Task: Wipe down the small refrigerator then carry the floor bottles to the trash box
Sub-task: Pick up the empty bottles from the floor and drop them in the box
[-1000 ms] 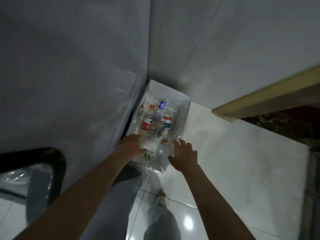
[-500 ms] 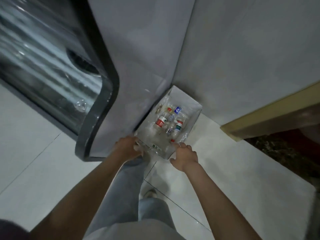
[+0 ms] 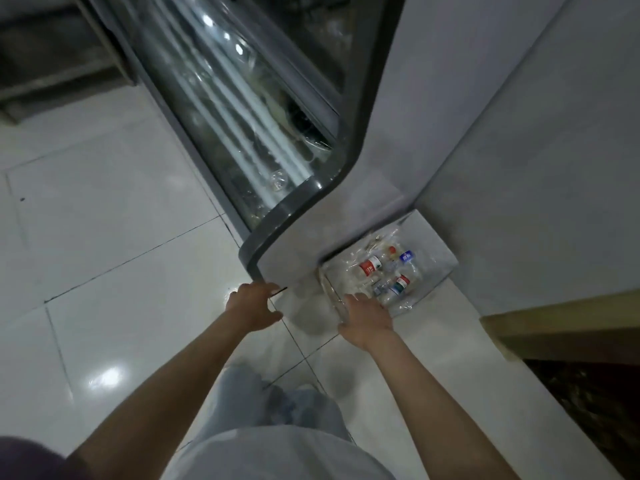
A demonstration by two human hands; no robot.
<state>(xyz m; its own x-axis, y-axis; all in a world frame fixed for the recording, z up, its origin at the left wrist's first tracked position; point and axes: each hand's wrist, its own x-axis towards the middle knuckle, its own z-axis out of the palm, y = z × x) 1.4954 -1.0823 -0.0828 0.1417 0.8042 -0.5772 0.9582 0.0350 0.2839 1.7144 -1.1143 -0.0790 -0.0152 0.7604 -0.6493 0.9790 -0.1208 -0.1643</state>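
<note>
The trash box [image 3: 437, 251] stands on the floor in the corner between the wall and the refrigerator's grey side. It is lined with clear plastic and holds several plastic bottles [image 3: 371, 265] with red, blue and green labels. My right hand [image 3: 366, 317] hovers over the box's near edge with its fingers stretched toward the plastic, holding nothing. Left of the box, by the bottom corner of the refrigerator [image 3: 298, 258], my left hand [image 3: 252, 306] hangs relaxed and empty.
The refrigerator's curved glass front [image 3: 242, 133] runs up and to the left. Glossy white floor tiles [image 3: 114, 237] spread out on the left. A wooden door frame [image 3: 561, 327] and dark flooring lie to the right. My legs are below the hands.
My left hand has let go of the bottle it put in the box and has moved left, away from the rim. The view has pulled back and swung toward the refrigerator.
</note>
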